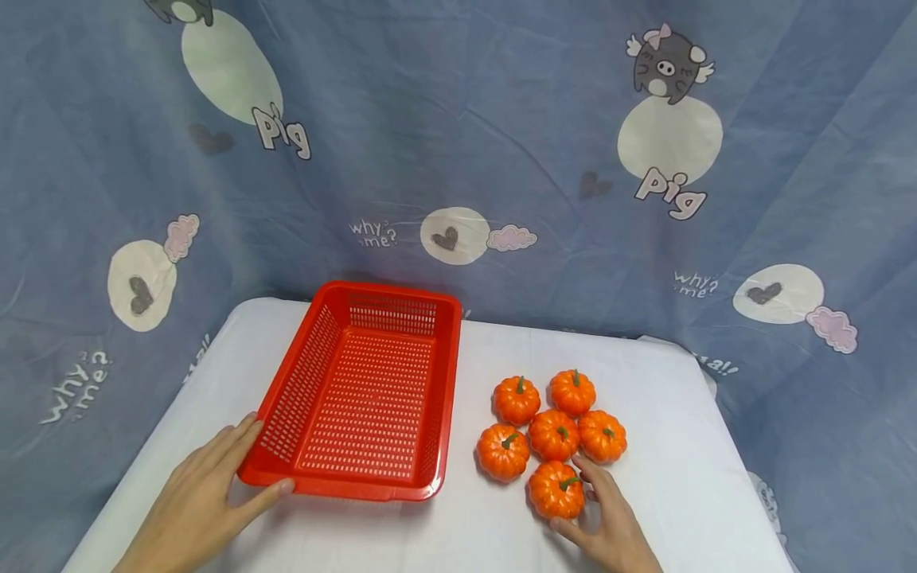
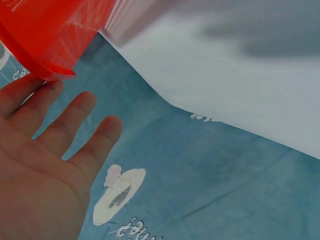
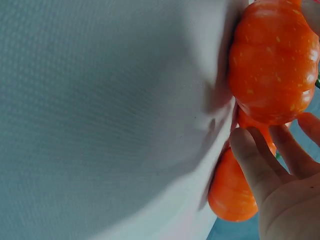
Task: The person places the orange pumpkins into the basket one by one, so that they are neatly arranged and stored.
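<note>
A red basket [image 1: 365, 402] sits toward the far left corner of the white surface [image 1: 673, 422], its back rim close to the far edge. The left hand [image 1: 204, 489] is spread wide at its front-left corner, straight fingers along the side and thumb at the front rim, presumably to steady it. Six small pumpkins lie to its right, between it and the surface's right edge: five pumpkins [image 1: 553, 435] bunched together and the front pumpkin [image 1: 555, 491] nearest the near edge. The right hand [image 1: 605, 517] is cupped loosely around that one, thumb and fingers apart on either side, a spread that suits its round body; the right wrist view is too tight to say whether every fingertip touches.
</note>
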Available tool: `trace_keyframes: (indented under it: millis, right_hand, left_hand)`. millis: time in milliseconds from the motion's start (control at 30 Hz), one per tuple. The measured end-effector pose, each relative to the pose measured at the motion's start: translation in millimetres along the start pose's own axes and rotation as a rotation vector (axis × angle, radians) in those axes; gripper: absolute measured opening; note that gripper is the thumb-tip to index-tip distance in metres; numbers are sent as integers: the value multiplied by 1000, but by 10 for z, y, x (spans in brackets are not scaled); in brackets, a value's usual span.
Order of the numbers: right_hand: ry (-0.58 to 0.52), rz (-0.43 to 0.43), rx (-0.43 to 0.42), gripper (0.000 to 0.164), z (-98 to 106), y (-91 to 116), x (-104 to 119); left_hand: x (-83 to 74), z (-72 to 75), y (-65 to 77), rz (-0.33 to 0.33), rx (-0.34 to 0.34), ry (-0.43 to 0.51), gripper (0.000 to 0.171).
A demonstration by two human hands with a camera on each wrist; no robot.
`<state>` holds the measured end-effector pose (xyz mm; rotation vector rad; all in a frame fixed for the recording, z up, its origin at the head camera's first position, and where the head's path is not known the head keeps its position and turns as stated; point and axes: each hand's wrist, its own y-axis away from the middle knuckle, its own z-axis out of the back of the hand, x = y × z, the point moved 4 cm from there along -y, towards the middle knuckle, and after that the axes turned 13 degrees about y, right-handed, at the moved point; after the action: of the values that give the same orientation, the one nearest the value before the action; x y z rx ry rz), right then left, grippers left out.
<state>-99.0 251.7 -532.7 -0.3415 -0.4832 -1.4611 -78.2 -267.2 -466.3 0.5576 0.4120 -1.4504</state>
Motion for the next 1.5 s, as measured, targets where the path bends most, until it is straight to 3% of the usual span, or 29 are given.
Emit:
trace_keyframes:
  millis: [200,733,933,1200,1500]
  right_hand:
    - [-5,-39,55,91,-21,0,25]
    - [-31,-51,83,89,-51,-20,39]
    - [-26,-102,136,90,-62,20,56]
    - [-16,-42,95,89,-29,34,129]
    - [-27,150,-20,87,68,-10,416]
  left_hand:
    - [10,-2,12,-11,-12,-6,116]
    - [8,3,29,-46,-30,-14,116]
    - [37,-21,33,-27,-25,-23,119]
    - [52,-19,39,-21,-23,-21,119]
    - [41,-4,37,-45,-31,-8,118]
